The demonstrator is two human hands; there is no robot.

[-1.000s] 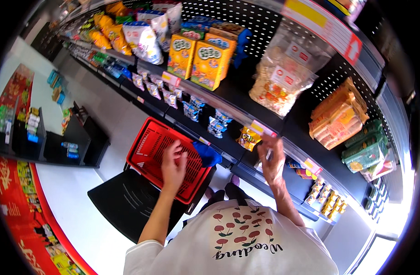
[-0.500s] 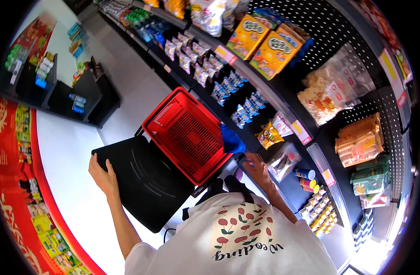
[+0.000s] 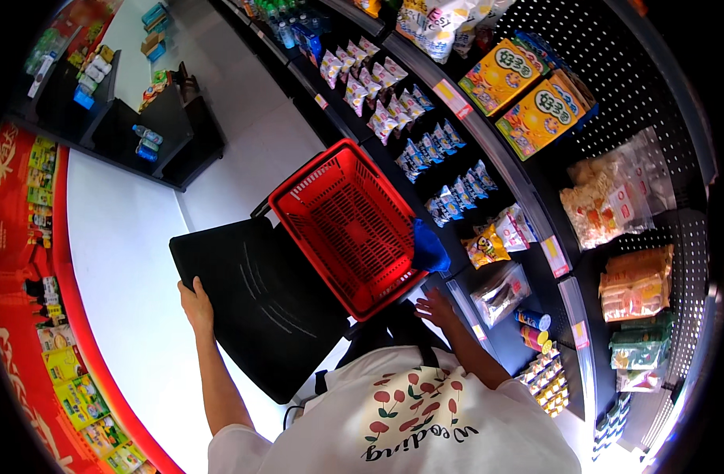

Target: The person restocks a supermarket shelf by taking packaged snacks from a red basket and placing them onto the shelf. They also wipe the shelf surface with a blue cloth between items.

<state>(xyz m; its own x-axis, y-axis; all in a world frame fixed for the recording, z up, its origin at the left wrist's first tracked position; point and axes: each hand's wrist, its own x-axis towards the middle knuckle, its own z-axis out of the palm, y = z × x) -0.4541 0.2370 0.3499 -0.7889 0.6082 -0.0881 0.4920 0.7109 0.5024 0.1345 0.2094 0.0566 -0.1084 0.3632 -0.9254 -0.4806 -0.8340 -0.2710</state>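
A flat black panel [image 3: 259, 308] with pale curved scuffs lies in front of me at the left. My left hand [image 3: 196, 308] grips its left edge, the thumb on top and the other fingers mostly hidden beneath. Against the panel's right side stands a red plastic shopping basket [image 3: 354, 229] with slotted walls, nothing visible inside it. A blue cloth [image 3: 431, 246] hangs over the basket's right corner. Just below that cloth, close to my body, my right hand [image 3: 437, 308] is in the air, its fingers apart and holding nothing.
To the right rises a black shelf with small snack bags [image 3: 445, 207], yellow boxes [image 3: 545, 114], clear bags of food [image 3: 615, 193] and cans [image 3: 533, 320]. At the far left is a low black display stand [image 3: 161, 134]. A curved red counter [image 3: 70, 316] borders the left side.
The view has shifted, so the basket, panel and shelf sit farther right. My left hand still grips the panel's edge. My right hand remains near the blue cloth, its fingers now more spread.
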